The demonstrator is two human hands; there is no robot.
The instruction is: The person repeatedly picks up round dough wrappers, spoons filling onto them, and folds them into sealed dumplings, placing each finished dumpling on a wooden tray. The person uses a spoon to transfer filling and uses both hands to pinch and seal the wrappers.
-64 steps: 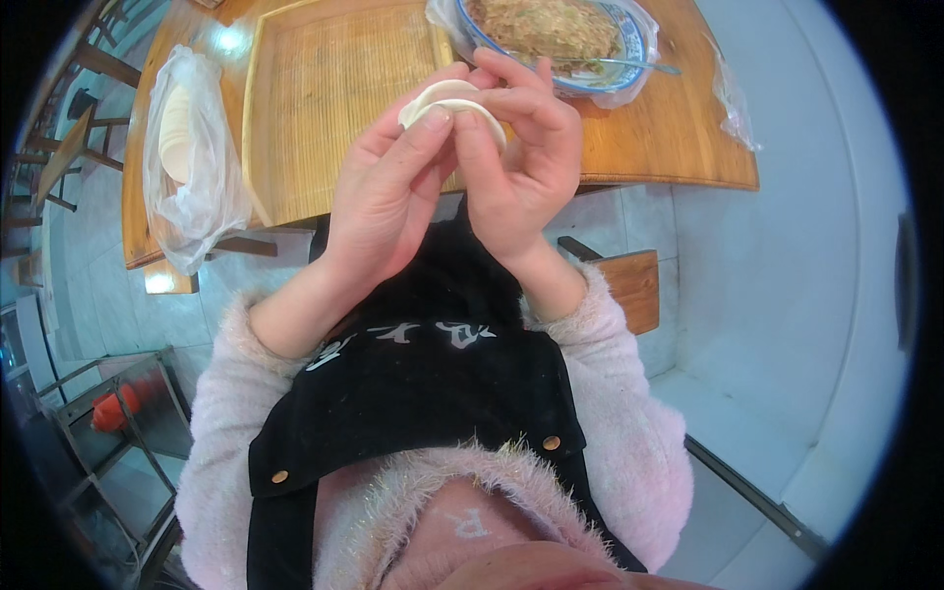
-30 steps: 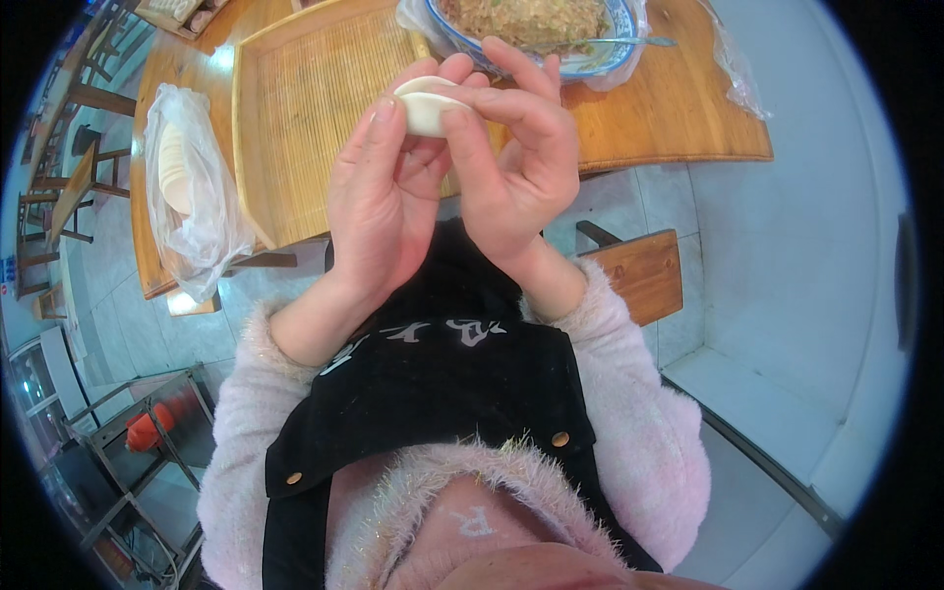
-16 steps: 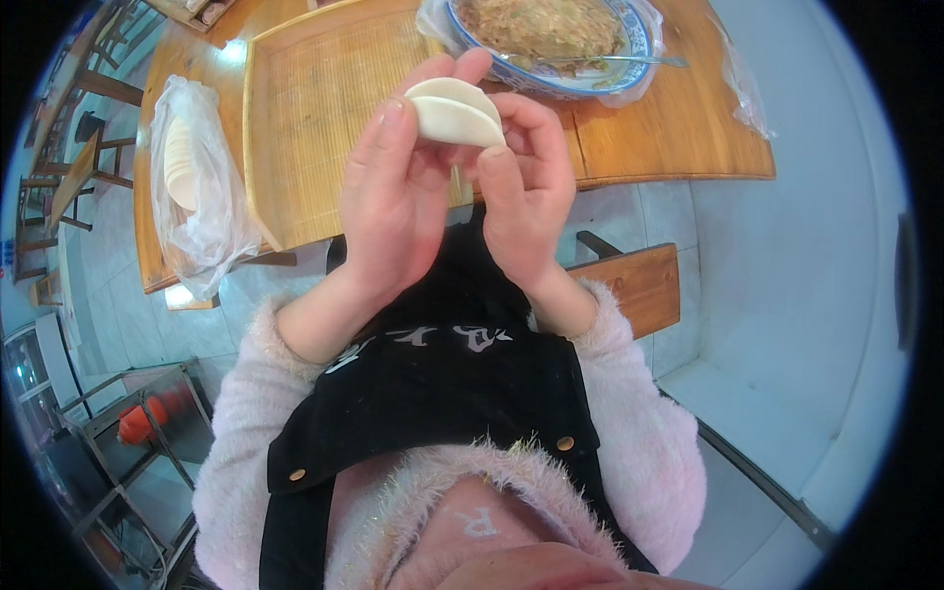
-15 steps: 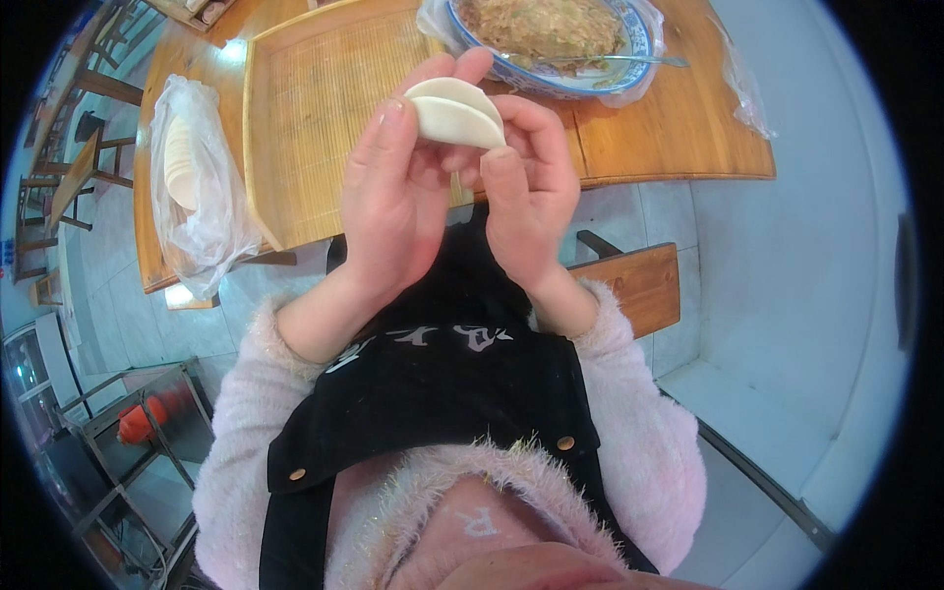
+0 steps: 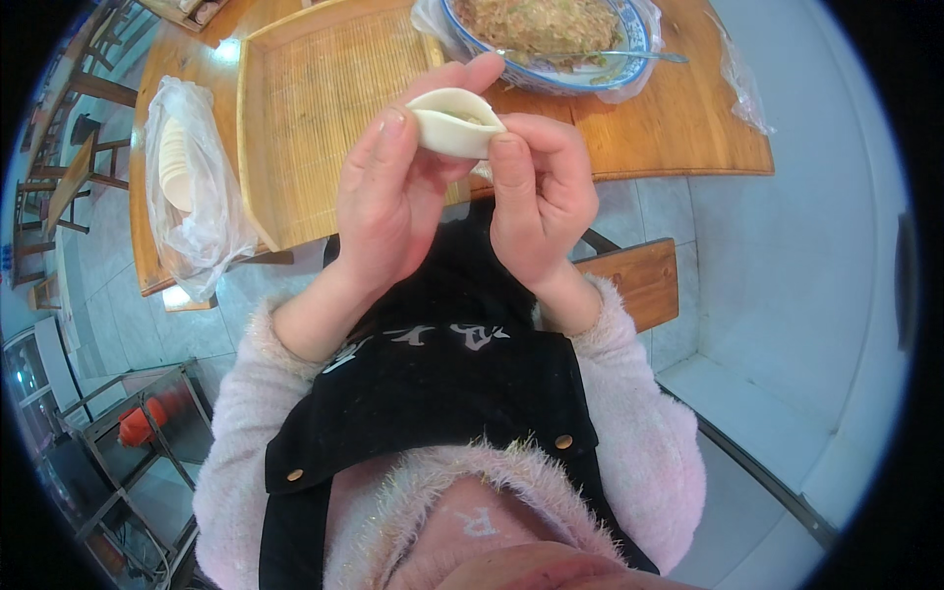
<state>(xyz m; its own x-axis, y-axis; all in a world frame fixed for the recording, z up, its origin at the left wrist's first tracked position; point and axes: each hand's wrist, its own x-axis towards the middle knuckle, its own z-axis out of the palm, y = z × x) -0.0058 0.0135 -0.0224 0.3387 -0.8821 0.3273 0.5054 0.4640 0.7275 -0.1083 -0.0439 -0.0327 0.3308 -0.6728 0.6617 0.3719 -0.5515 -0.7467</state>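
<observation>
Okay, biggest first: there's a glossy light-brown wooden table point(image 5: 678, 133). Facing it is someone in a black bib apron point(image 5: 433, 408) over a fluffy pale-pink top. On the table sits a wide woven bamboo tray with a raised wooden rim point(image 5: 324, 128). Just right of that is an oval blue-and-white ceramic bowl point(image 5: 551, 83) heaped with brownish chopped filling point(image 5: 541, 25). Left of the tray there's a crumpled clear plastic bag point(image 5: 197, 251).

Hands next. The left hand point(image 5: 388, 202) has its thumb pressed on the left end of the dough with its fingers behind. The right hand point(image 5: 541, 187) is pinching the right corner between thumb and index, other fingers curled in.

Down to the small stuff: a stack of round white wrappers point(image 5: 175, 167) in the bag, a slim metal utensil point(image 5: 649, 56) lying across the bowl, and the folded white dough wrapper point(image 5: 447, 133) itself, held up between both hands, its top gaping a bit, with filling just visible inside.
</observation>
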